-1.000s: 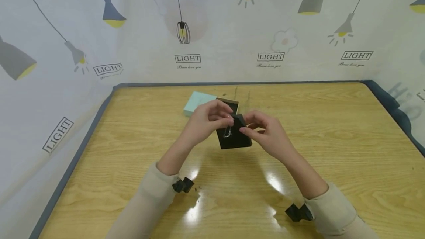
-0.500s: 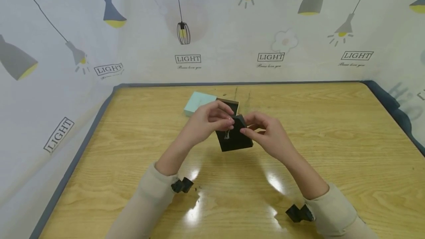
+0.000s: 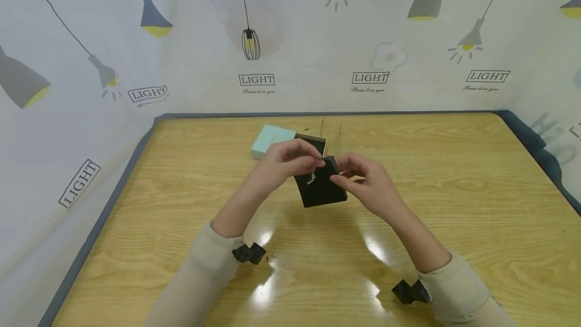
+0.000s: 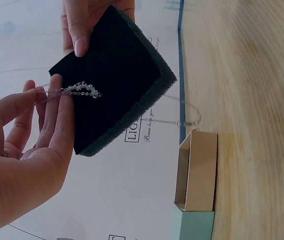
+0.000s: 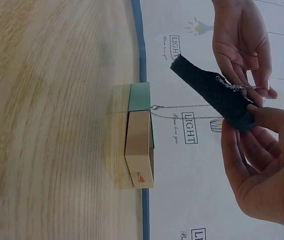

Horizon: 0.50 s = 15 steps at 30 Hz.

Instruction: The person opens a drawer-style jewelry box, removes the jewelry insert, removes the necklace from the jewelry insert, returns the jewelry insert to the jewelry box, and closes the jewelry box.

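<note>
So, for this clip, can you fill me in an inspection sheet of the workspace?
Surface: wood-grain table, bright reflections on the near part.
Job's things: black pad held tilted above the table; silver-coloured chain showing on both sides of it; tan tray meeting a mint-green box part, whether fitted inside it unclear.
Clutter: nothing seen.
Hands: left hand pinches the chain; right hand grips the pad's edge.
Cables: nothing seen; cords appear only as print.
Surroundings: white backdrop printed with lamps and "LIGHT".
</note>
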Motion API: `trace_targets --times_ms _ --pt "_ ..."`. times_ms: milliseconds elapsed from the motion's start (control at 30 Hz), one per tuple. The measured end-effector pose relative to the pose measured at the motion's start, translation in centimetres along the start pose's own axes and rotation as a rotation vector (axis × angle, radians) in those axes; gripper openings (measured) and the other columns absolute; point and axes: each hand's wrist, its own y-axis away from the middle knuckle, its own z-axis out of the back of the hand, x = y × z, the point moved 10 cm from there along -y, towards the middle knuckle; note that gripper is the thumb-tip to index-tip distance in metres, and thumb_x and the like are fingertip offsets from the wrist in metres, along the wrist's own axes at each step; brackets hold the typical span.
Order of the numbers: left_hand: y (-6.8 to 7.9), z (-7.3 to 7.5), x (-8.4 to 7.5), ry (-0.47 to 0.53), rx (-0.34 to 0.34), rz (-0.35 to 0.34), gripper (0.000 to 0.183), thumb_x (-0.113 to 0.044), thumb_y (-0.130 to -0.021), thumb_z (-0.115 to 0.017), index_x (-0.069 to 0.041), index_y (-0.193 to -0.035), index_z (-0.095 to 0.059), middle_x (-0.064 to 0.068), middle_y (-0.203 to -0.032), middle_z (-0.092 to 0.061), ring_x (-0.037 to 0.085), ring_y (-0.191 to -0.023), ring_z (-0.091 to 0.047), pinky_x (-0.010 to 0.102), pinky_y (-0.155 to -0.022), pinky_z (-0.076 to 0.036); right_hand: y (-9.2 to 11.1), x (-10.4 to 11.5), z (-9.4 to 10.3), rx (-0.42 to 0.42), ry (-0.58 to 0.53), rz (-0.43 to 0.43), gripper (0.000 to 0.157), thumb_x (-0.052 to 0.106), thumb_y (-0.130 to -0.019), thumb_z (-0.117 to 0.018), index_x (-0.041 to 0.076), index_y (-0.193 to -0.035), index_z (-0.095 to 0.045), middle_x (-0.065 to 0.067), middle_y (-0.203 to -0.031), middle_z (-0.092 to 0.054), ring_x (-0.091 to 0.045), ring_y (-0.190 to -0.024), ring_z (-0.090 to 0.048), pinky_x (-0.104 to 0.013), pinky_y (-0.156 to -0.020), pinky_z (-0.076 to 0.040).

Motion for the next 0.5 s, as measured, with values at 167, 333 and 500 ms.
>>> trace_targets --times_ms 167,333,500 --pt "-0.10 0.14 0.17 0.093 -0.005 0.019 0.022 -0.007 -0.102 -0.053 0.005 -0.119 -0.059 0.024 -0.122 -0.065 0.013 -0.107 -0.069 0.035 -0.101 -0.056 -0.05 -0.11 -0.07 0.009 0.010 -0.006 0.015 0.010 -0.094 -0.068 0.004 -0.108 -0.067 -0.013 -0.105 -0.072 -0.026 -0.095 -0.071 -0.028 -0.078 -0.059" --pt "-0.15 0.32 0.07 0.188 -0.012 0.018 0.021 -0.006 -0.104 -0.049 0.004 -0.121 -0.056 0.017 -0.128 -0.060 0.017 -0.116 -0.067 0.036 -0.104 -0.053 -0.10 -0.30 -0.35 0.028 0.016 -0.005 0.015 0.010 -0.094 -0.068 0.004 -0.108 -0.067 -0.013 -0.105 -0.072 -0.025 -0.094 -0.070 -0.031 -0.080 -0.059" --pt "-0.10 0.65 -0.17 0.221 -0.028 0.000 0.018 -0.005 -0.104 -0.048 0.001 -0.118 -0.057 0.006 -0.118 -0.063 0.012 -0.108 -0.069 0.033 -0.101 -0.055 -0.04 -0.51 -0.56 0.043 0.020 -0.021 0.014 0.011 -0.094 -0.068 0.005 -0.107 -0.067 -0.012 -0.104 -0.071 -0.023 -0.093 -0.069 -0.027 -0.077 -0.058"
